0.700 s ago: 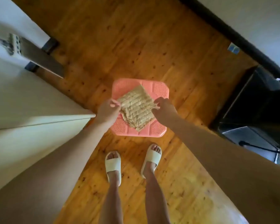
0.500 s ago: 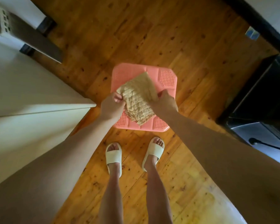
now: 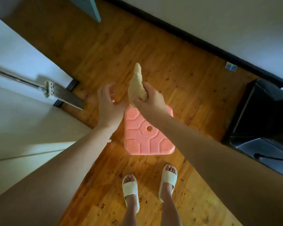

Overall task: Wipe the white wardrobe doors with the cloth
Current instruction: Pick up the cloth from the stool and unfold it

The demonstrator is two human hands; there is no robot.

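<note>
A beige textured cloth [image 3: 136, 82] is bunched and folded in my right hand [image 3: 149, 99], which grips its lower part above a pink plastic stool [image 3: 147, 136]. My left hand [image 3: 109, 104] hovers just left of the cloth with fingers spread, holding nothing. The white wardrobe door [image 3: 23, 115] fills the left side of the view, seen from above at a steep angle, with a metal handle [image 3: 20, 80] sticking out from it.
Wooden floor [image 3: 178, 75] lies all around. A black box-like unit [image 3: 261, 115] stands on the right against a white wall with dark skirting [image 3: 186, 35]. My feet in white slippers [image 3: 131, 191] stand just behind the stool.
The cloth was held spread between both hands over the stool; now my right hand alone holds it, bunched and lifted forward, and my left hand has let go. The view has tilted forward.
</note>
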